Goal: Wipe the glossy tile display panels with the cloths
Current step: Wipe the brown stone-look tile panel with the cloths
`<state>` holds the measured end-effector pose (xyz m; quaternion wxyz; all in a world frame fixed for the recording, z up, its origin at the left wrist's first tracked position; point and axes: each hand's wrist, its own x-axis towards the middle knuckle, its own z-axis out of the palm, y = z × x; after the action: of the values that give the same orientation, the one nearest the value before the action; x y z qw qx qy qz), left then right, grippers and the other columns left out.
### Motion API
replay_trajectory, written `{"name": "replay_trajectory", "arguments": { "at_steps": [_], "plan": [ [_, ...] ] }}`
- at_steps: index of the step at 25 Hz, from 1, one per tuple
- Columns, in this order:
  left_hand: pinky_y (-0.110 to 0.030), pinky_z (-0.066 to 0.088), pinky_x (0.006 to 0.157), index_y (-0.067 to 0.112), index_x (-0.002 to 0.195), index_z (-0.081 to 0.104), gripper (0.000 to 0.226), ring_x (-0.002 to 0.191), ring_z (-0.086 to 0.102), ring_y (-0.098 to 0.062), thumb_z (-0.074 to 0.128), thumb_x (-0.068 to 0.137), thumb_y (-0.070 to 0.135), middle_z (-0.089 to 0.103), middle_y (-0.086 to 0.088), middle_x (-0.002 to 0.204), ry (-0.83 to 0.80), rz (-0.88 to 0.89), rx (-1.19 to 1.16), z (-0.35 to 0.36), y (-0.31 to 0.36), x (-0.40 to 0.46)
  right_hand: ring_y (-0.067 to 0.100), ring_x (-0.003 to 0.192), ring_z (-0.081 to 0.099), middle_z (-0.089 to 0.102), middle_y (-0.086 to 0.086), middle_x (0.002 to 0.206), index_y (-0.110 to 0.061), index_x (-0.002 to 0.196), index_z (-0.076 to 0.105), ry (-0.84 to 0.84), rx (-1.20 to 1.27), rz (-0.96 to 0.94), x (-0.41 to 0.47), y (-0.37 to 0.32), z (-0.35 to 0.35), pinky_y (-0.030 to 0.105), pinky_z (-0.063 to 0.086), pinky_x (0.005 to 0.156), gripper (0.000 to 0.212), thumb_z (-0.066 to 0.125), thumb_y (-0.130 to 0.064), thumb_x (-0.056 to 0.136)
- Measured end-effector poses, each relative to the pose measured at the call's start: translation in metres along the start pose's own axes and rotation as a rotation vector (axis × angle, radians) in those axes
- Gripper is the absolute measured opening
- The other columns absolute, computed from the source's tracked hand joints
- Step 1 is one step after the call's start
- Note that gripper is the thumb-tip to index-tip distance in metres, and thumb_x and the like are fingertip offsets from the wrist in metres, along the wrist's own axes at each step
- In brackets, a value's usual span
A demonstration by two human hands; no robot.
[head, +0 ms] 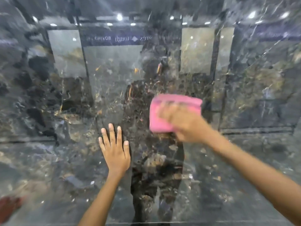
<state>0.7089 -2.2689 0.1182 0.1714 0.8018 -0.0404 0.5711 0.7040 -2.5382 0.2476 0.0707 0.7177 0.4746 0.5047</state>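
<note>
A dark, glossy marble-patterned tile panel point(68, 160) fills the whole view in front of me and mirrors the showroom behind. My left hand point(114, 150) rests flat on the panel with its fingers straight and spread, holding nothing. My right hand point(184, 123), blurred by motion, presses a folded pink cloth point(164, 111) against the panel, right of centre and a little higher than the left hand. Its fingers lie over the cloth's lower right part.
A dark horizontal joint point(254, 131) crosses the panel at about hand height. A blurred red object point(8, 207) shows at the lower left edge. Ceiling lights and a person's outline are reflected in the gloss.
</note>
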Motion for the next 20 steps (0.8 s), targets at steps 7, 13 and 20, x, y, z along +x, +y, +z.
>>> {"name": "replay_trajectory", "arguments": {
  "at_steps": [7, 13, 20],
  "plan": [
    [-0.042, -0.003, 0.121, 0.026, 0.157, 0.004, 0.056, 0.151, -0.01, -0.021, 0.018, 0.105, 0.04, -0.01, 0.008, 0.163, 0.036, -0.005, 0.011, 0.004, -0.001, 0.001, 0.038, 0.123, 0.052, 0.048, 0.021, 0.141, -0.002, 0.14, 0.042, -0.027, -0.057, 0.131, -0.064, -0.065, 0.044, 0.048, 0.039, 0.107, 0.069, 0.055, -0.001, 0.073],
    [-0.043, -0.003, 0.122, 0.025, 0.157, 0.004, 0.056, 0.151, -0.01, -0.021, 0.018, 0.106, 0.041, -0.011, 0.009, 0.163, 0.019, 0.004, -0.031, 0.005, -0.003, 0.0, 0.029, 0.125, 0.049, 0.058, 0.016, 0.13, -0.001, 0.13, 0.051, 0.038, 0.127, 0.125, -0.05, -0.028, 0.014, 0.044, 0.043, 0.105, 0.057, 0.049, 0.005, 0.073],
    [-0.043, -0.005, 0.121, 0.026, 0.157, -0.001, 0.057, 0.151, -0.011, -0.021, 0.019, 0.106, 0.041, -0.011, 0.005, 0.164, -0.063, 0.062, -0.005, 0.015, -0.019, -0.065, 0.025, 0.143, 0.024, 0.033, 0.008, 0.151, -0.014, 0.147, 0.028, -0.051, -0.08, 0.334, -0.147, -0.105, 0.071, 0.047, 0.019, 0.116, 0.077, 0.052, -0.012, 0.073]
  ]
}}
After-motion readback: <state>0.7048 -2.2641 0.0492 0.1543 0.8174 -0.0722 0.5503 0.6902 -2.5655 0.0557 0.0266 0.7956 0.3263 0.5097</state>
